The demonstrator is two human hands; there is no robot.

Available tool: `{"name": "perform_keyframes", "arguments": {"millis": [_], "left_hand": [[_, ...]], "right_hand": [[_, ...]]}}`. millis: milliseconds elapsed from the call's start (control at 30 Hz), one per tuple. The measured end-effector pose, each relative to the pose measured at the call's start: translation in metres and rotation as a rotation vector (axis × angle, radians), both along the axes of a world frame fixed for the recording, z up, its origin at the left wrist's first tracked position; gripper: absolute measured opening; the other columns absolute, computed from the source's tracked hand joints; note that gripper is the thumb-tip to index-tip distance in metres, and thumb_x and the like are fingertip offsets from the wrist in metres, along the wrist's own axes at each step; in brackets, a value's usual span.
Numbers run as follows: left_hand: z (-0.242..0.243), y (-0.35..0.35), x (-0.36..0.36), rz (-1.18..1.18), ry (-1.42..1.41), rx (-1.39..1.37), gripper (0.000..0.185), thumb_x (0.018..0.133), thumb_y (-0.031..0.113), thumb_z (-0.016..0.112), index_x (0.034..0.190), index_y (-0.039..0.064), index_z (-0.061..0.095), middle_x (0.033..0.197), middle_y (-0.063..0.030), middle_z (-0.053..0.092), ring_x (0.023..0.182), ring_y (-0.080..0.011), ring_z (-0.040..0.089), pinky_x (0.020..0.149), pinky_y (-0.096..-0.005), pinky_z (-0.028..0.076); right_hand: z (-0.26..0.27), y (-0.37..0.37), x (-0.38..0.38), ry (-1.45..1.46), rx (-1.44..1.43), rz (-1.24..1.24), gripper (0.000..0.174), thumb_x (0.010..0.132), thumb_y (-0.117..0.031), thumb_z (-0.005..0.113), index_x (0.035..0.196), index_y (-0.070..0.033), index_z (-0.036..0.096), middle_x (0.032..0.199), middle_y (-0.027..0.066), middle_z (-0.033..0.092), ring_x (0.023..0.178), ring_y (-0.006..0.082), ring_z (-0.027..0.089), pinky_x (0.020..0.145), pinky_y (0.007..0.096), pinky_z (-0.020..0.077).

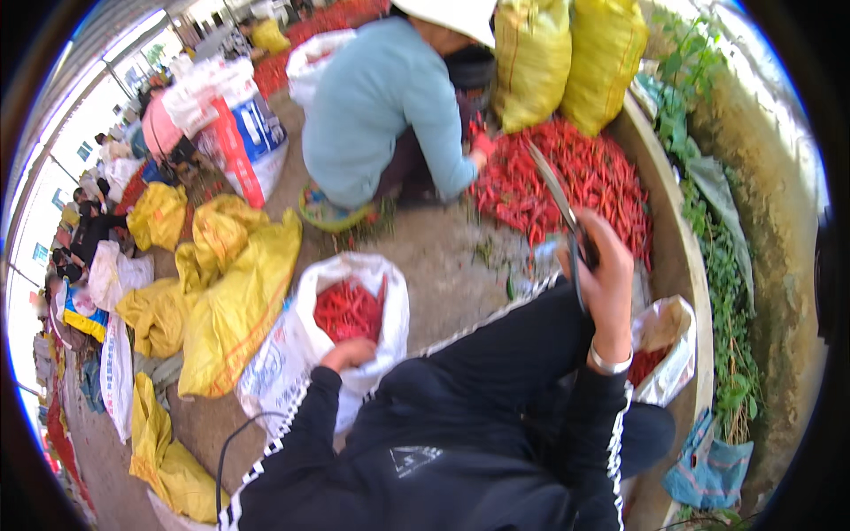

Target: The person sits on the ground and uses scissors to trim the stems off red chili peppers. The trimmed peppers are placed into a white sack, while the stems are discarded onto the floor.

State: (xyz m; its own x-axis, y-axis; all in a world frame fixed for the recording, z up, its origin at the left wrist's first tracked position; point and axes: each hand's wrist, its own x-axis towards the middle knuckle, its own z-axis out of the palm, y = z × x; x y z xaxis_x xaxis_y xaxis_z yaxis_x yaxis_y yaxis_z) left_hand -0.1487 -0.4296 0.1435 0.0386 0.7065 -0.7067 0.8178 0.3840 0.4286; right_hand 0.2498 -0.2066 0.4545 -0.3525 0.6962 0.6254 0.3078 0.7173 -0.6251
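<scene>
My left hand (352,354) reaches over the near rim of a white woven sack (395,318). Its fingertips are hard to make out beside the red chili peppers (346,308) inside. In my right hand (607,272) is a pair of scissors (554,182) with dark handles. Their long metal blades look nearly together and point away from me. Beyond the blades lies a large heap of red chili peppers (584,179) on the ground. Another white sack (677,332) with red chilies stands beside my right forearm.
A person (378,113) in a light blue top and white hat sits low at the heap. Full yellow sacks (531,66) stand behind it. Limp yellow sacks (246,305) lie to the left. A low concrete curb (690,265) and plants (724,318) run along the right.
</scene>
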Motion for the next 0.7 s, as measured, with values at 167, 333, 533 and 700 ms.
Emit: {"name": "perform_keyframes", "arguments": {"millis": [167, 333, 533, 700], "left_hand": [[0.029, 0.044, 0.018, 0.034, 0.176, 0.153, 0.028, 0.08, 0.022, 0.061, 0.099, 0.003, 0.069, 0.095, -0.0164, 0.07, 0.085, -0.0314, 0.068, 0.074, -0.0428, 0.052], [0.048, 0.098, 0.011, 0.058, 0.237, 0.335, 0.029, 0.079, 0.023, 0.061, 0.096, 0.0, 0.068, 0.094, -0.0205, 0.07, 0.09, -0.0368, 0.067, 0.08, -0.0436, 0.051], [0.068, 0.144, 0.044, 0.026, 0.065, 0.523, 0.033, 0.081, 0.015, 0.062, 0.109, -0.001, 0.064, 0.106, -0.0206, 0.069, 0.099, -0.0342, 0.066, 0.086, -0.0397, 0.052], [0.09, 0.135, 0.078, 0.182, -0.146, 0.399, 0.034, 0.087, 0.016, 0.063, 0.115, -0.004, 0.063, 0.097, -0.0119, 0.07, 0.088, -0.0203, 0.067, 0.076, -0.033, 0.054]], "right_hand": [[-0.059, 0.017, 0.054, 0.63, -0.38, -0.039, 0.042, 0.092, -0.004, 0.062, 0.132, -0.003, 0.051, 0.088, 0.0, 0.059, 0.06, 0.0027, 0.047, 0.05, 0.0171, 0.0336], [-0.177, 0.057, 0.116, 0.861, -0.546, -0.336, 0.03, 0.096, -0.018, 0.063, 0.123, -0.01, 0.055, 0.078, -0.0017, 0.059, 0.048, 0.0025, 0.045, 0.04, 0.0165, 0.0298], [-0.289, 0.079, 0.13, 1.054, -0.904, -0.554, 0.022, 0.097, -0.032, 0.059, 0.11, -0.015, 0.055, 0.069, 0.0001, 0.052, 0.043, 0.0057, 0.042, 0.036, 0.0196, 0.0288], [-0.328, 0.075, 0.101, 0.897, -1.081, -0.559, 0.033, 0.095, -0.031, 0.064, 0.122, -0.015, 0.056, 0.074, 0.003, 0.06, 0.048, 0.0088, 0.046, 0.04, 0.0241, 0.0329]]}}
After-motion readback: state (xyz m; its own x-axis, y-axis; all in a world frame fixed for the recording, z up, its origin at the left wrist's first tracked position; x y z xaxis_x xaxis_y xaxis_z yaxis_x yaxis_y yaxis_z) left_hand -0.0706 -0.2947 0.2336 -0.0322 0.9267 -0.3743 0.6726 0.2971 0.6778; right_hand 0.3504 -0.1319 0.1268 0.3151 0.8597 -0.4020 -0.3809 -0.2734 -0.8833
